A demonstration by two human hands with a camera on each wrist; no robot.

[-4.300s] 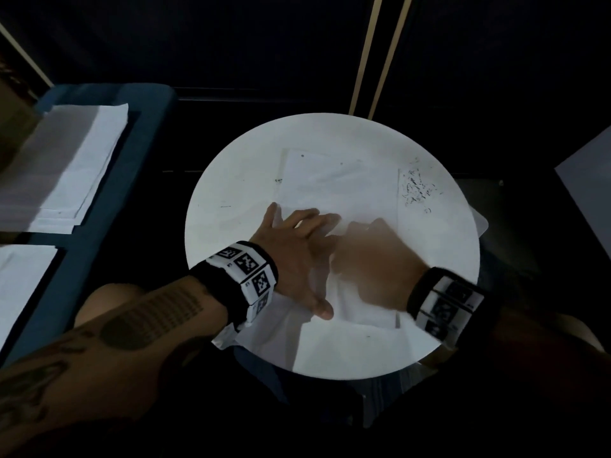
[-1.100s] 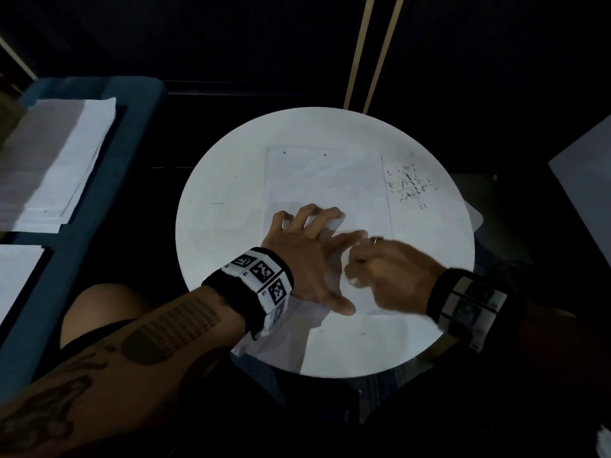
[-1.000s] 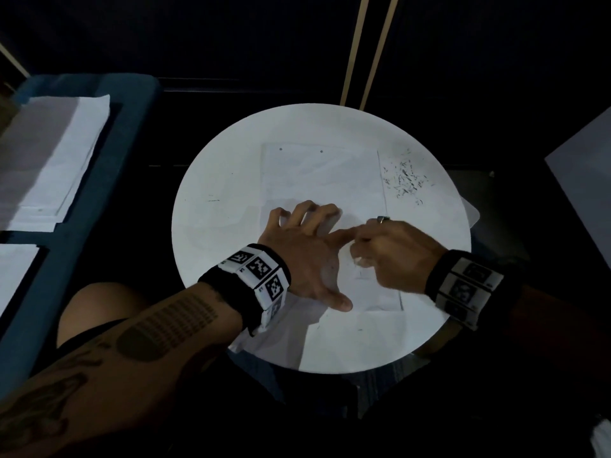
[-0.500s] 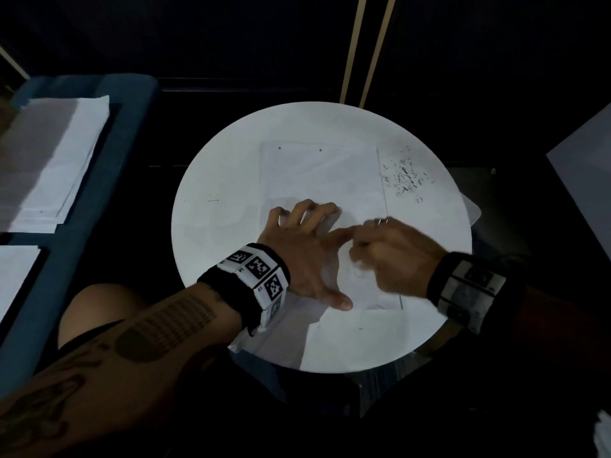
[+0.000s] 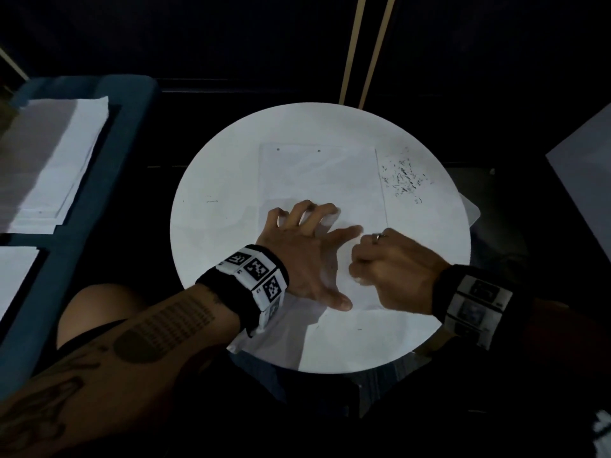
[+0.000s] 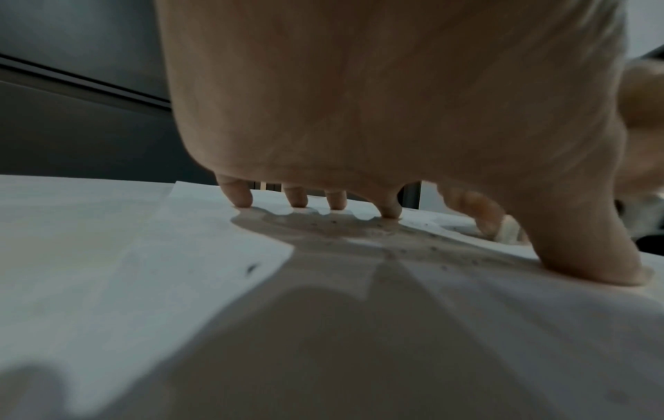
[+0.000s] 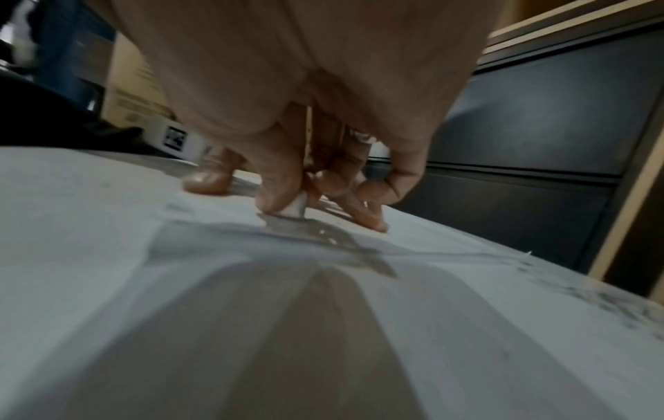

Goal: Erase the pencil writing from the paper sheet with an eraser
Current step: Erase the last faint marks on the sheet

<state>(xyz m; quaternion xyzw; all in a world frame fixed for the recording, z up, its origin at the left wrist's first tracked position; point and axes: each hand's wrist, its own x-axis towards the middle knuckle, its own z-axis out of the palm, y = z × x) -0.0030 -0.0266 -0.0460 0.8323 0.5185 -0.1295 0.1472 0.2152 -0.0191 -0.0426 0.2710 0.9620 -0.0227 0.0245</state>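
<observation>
Your round white bench [image 5: 231,180] fills the middle of the head view, and the paper sheet [image 5: 317,180] lies flat at its centre, its lower part under your hands. Your left hand [image 5: 307,256] sits low centre with its fingers [image 6: 240,196] spread, tips and thumb pressing the sheet down; keep that weight on, close to the rubbing spot, so the paper neither creeps nor wrinkles. Your right hand [image 5: 393,272], just right of it and nearly touching the left forefinger, has its fingers [image 7: 276,182] bunched, pinching a small white eraser [image 7: 296,209] against the sheet. Use short strokes directed away from the bracing hand, with moderate pressure, since harder rubbing would likely crease or tear the paper. Dark eraser crumbs [image 5: 403,176] lie on the bench just beyond the sheet's right edge, in the upper right of the head view. From the head view the eraser is hidden inside your fist; only the wrist views show it, and the left wrist view shows specks under your palm.
</observation>
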